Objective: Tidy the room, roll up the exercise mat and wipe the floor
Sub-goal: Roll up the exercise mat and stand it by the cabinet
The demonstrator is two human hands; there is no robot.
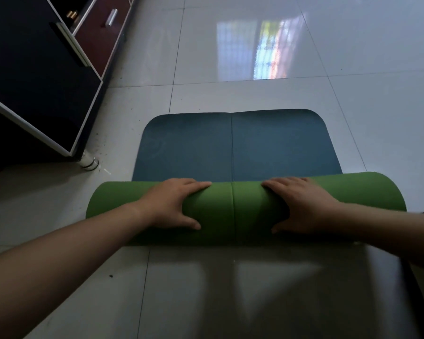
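The exercise mat lies on the white tiled floor, most of it wound into a thick green roll (233, 211) across the middle of the view. A short blue flat part (235, 143) with rounded corners stretches away beyond the roll. My left hand (171, 204) is spread on top of the roll left of its centre seam, fingers over the far side and thumb on the near side. My right hand (301, 206) presses the roll the same way right of the seam. Both hands grip the roll.
A dark cabinet (34, 77) with white edges and drawers with metal handles stands at the upper left, on a short white foot (90, 162). Glossy floor tiles (255, 45) extend beyond the mat, with dark specks of dirt near the cabinet and by my left forearm.
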